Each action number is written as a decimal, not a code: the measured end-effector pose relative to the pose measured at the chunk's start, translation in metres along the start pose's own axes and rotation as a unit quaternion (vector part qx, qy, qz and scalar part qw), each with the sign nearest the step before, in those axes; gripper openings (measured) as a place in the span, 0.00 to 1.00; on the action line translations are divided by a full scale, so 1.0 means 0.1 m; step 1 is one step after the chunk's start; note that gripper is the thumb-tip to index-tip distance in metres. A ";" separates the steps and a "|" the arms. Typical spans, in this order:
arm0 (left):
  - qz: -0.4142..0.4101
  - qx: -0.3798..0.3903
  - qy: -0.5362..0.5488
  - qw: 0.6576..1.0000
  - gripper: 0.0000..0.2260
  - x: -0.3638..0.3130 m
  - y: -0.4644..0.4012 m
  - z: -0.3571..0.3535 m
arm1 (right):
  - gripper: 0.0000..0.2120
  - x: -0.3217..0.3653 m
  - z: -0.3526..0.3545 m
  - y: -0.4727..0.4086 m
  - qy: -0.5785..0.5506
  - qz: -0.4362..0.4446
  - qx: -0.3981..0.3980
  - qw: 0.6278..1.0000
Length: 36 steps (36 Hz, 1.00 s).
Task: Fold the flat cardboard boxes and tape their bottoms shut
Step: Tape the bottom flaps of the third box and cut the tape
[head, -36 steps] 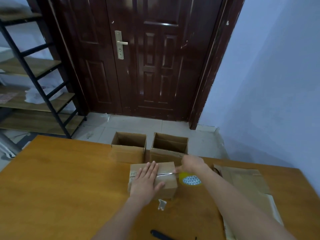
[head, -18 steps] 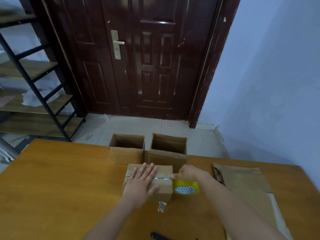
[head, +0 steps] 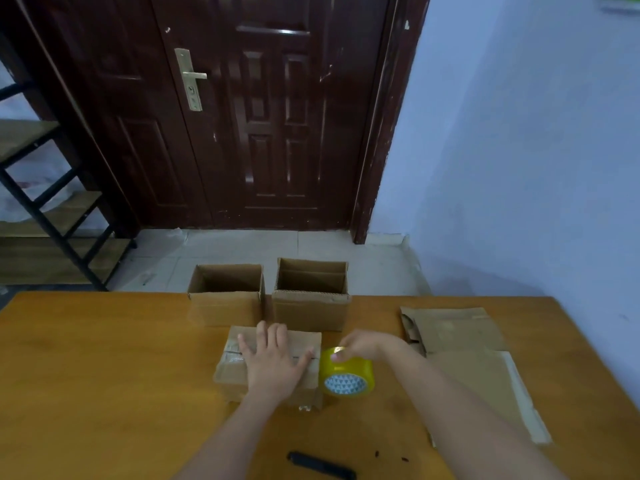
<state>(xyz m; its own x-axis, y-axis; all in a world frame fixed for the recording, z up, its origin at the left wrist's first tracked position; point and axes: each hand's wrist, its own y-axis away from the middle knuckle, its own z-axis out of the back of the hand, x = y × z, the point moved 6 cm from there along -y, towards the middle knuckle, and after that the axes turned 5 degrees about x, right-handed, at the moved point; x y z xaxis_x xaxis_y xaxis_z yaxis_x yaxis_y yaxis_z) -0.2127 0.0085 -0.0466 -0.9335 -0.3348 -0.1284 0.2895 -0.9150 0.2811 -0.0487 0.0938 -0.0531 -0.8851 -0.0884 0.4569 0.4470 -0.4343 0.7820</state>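
Cardboard box (head: 304, 341), bottom up, lower centre of frame.
Pressed flat by left hand (head: 273, 362), fingers straight; yellow tape roll (head: 346, 374) gripped by right hand (head: 367, 346).

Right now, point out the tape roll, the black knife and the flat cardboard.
tape roll (head: 346, 372), head view, on its yellow outer band
black knife (head: 320, 466), head view, mid-handle
flat cardboard (head: 457, 329), head view, top sheet's middle
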 end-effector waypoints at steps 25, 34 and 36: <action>0.002 -0.015 -0.018 1.000 0.53 -0.03 -0.02 -0.04 | 0.40 -0.62 0.04 0.10 -0.037 0.006 -0.027 0.999; -0.013 0.026 -0.056 0.998 0.49 0.00 0.00 -0.19 | 0.30 -0.20 -0.05 -0.14 0.158 -0.054 -0.045 0.985; -0.022 0.018 -0.061 0.998 0.40 -0.01 0.07 -0.29 | 0.31 -0.28 -0.09 -0.14 0.183 -0.074 -0.038 0.980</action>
<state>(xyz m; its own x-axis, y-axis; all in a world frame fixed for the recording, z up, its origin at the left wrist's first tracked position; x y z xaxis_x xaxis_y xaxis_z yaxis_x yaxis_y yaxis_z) -0.2040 -0.0042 -0.0721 -0.9648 -0.2619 -0.0254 0.2413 -0.9192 0.3113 -0.0316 0.0944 -0.0804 -0.9328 -0.3287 0.1479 0.3119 -0.5305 0.7882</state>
